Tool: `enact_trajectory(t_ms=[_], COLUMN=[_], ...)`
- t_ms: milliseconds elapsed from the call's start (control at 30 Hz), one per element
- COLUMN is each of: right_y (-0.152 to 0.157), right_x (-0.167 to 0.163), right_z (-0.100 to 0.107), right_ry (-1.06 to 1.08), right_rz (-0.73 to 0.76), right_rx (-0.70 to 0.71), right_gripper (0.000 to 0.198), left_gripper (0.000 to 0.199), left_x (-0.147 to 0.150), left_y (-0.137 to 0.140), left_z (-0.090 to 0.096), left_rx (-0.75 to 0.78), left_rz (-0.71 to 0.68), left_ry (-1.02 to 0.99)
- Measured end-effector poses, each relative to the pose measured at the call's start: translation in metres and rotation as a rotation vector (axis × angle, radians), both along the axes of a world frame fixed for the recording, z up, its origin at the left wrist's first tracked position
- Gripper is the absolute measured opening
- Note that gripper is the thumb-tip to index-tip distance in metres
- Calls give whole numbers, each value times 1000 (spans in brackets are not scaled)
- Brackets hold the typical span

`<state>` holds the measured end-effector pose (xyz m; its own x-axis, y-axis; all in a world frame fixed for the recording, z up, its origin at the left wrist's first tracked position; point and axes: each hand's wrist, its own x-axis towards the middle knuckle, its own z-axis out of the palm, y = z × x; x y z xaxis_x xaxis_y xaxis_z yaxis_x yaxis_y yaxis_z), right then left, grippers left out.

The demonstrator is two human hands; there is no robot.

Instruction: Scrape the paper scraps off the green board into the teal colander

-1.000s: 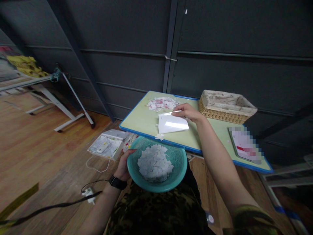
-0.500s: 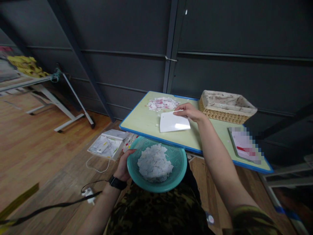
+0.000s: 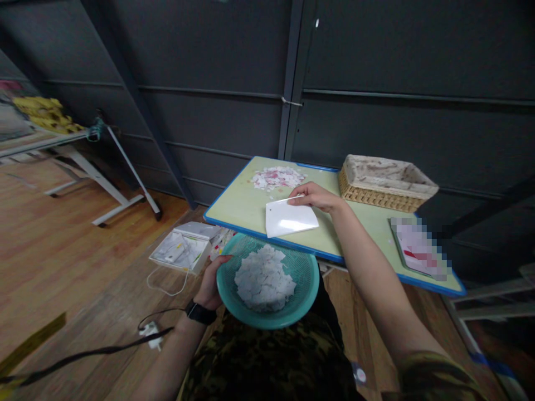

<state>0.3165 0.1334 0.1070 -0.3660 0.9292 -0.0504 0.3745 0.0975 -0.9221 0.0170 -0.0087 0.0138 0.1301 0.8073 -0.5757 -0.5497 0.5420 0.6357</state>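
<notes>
My right hand (image 3: 311, 196) grips the upper edge of a white plastic scraper (image 3: 290, 219), a flat curved sheet with a small hole in one corner. Its lower edge lies at the near rim of the pale green table (image 3: 234, 203). My left hand (image 3: 211, 284) is closed on the left rim of a teal mesh basket (image 3: 309, 295), tucked against my body below the table edge. White paper scraps (image 3: 265, 278) are heaped in the basket. Behind the scraper, a pile of white and pink scraps (image 3: 278, 177) lies on the tabletop.
A lined wicker basket (image 3: 387, 200) stands at the table's back right, with a blurred-out phone-like device (image 3: 418, 250) nearer me. On the floor at left are an open white box (image 3: 181, 250), a power plug (image 3: 152, 334) and cables. A folding table (image 3: 100, 186) stands further left.
My right hand has drawn the scraper toward me and slightly left, up to the table's near edge. My left hand and the teal basket have stayed in place.
</notes>
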Motion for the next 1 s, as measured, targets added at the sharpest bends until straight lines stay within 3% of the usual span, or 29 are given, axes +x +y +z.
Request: enact_trajectory(t_ms=[233, 533, 767, 1000], right_y=[12, 13, 12, 13], right_x=[5, 1, 5, -1], right_z=[-9, -13, -8, -13], right_ry=[131, 5, 45, -17], right_rz=[-371, -295, -359, -263], right_rx=[175, 246, 242, 266], right_gripper=[36, 32, 34, 38], left_gripper=[9, 11, 11, 13], left_x=[-2, -1, -1, -1], left_y=[0, 1, 0, 1], left_z=[-3, -3, -4, -3], left_rx=[18, 9, 13, -10], left_rz=[9, 0, 15, 18], left_ry=[6, 5, 11, -4])
